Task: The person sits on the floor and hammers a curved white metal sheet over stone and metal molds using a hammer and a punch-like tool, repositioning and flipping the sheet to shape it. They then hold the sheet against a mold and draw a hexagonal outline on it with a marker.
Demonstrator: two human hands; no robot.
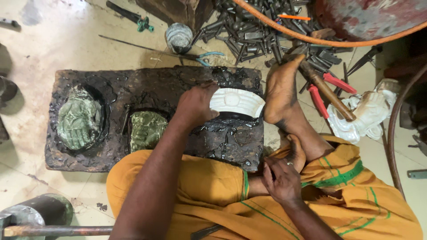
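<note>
The left end of the white embossed plate is covered by the left hand, while the red drum and grey cylinder are cut off by the picture's edges.

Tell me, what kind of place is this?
Probably a metal craft workshop, worked on the floor: a pitch-black block holding embossed green metal pieces, a heap of steel punches, and a hammer beside red-handled pliers.
</note>
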